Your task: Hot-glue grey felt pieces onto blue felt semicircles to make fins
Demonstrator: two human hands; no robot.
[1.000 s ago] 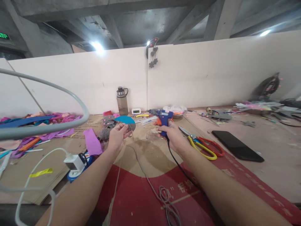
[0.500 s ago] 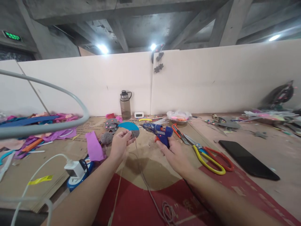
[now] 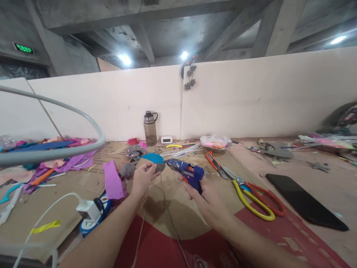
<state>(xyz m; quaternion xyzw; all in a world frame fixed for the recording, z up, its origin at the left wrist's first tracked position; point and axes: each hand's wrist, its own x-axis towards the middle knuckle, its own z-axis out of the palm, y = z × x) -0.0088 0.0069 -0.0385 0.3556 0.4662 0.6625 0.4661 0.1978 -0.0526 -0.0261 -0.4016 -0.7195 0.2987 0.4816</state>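
Note:
Between the fingers of my left hand (image 3: 143, 179) is a round disc (image 3: 153, 158), blue on its upper part and grey where yarn covers the lower part. A strand of grey yarn (image 3: 168, 208) hangs from it down to the cardboard. My right hand (image 3: 205, 195) is wrapped round the grip of a blue glue gun (image 3: 185, 172). The gun's nozzle points left, at the disc's right edge; whether it touches I cannot tell. Behind my left hand lie a ball of grey yarn (image 3: 128, 169) and a grey piece with pink dots (image 3: 135, 152).
Scissors (image 3: 251, 191) and a utility knife (image 3: 216, 164) lie right of my right hand, with a black phone (image 3: 305, 201) farther right. A power strip (image 3: 95, 214) and purple felt (image 3: 113, 180) are on the left. A bottle (image 3: 150, 130) stands behind. A grey tube (image 3: 69, 106) arches in at left.
The view has tilted up slightly and shifted, so things appear lower. The glue gun's nozzle has come closer to the disc's edge. Both hands keep their holds.

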